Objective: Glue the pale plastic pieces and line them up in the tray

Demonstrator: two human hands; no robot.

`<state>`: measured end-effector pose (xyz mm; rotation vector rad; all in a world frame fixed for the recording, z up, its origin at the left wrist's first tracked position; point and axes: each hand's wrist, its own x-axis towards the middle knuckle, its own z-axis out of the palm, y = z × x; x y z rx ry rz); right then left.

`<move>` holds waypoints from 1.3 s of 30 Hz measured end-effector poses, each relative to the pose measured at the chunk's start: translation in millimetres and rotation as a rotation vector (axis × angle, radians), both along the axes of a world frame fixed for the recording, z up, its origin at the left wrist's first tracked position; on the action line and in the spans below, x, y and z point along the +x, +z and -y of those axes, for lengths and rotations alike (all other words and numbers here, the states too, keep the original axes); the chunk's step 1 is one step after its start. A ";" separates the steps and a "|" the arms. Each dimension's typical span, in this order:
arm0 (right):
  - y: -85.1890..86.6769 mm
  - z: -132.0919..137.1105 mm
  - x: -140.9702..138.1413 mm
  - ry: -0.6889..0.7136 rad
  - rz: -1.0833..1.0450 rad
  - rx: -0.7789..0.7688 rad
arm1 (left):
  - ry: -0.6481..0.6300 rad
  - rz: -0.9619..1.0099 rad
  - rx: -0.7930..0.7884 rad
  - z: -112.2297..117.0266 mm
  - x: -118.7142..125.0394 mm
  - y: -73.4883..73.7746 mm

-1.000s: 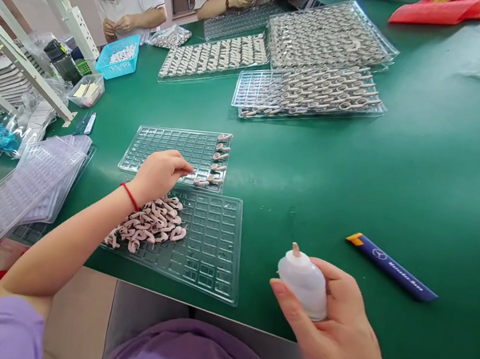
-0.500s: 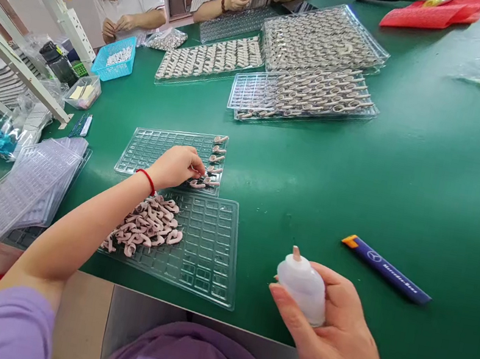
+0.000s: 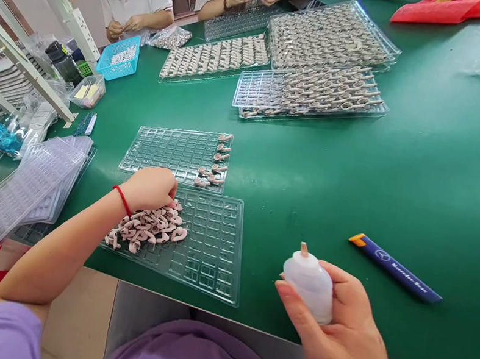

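Pinkish curved plastic pieces (image 3: 152, 229) on the clear gridded tray (image 3: 212, 255) want a light pinch, 1 at a time; the left hand (image 3: 149, 188) curls its fingers, hiding any catch, while the right hand (image 3: 346, 340) grasps the white squeeze bottle (image 3: 310, 286).

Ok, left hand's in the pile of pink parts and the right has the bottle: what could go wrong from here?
1. The pile of pink curved parts sits loose on the near clear tray, which lies close to the front edge of the green table; a sweep of the left hand could knock parts off.
2. The white squeeze bottle in the right hand is tilted, its nozzle seemingly uncapped; a squeeze might drip onto the table.
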<state>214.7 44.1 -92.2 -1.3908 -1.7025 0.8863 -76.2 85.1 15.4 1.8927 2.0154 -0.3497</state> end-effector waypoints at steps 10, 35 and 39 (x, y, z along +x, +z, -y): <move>-12.9 4.1 3.9 0.033 -0.106 -0.097 | 0.264 0.741 0.054 47.6 27.9 4.0; 18.3 43.3 -22.3 0.545 -0.291 0.008 | 1.005 1.561 -0.009 167.3 94.0 -56.0; 6.4 48.6 -3.6 0.490 -0.109 0.092 | 1.039 1.395 0.179 174.7 88.3 -60.2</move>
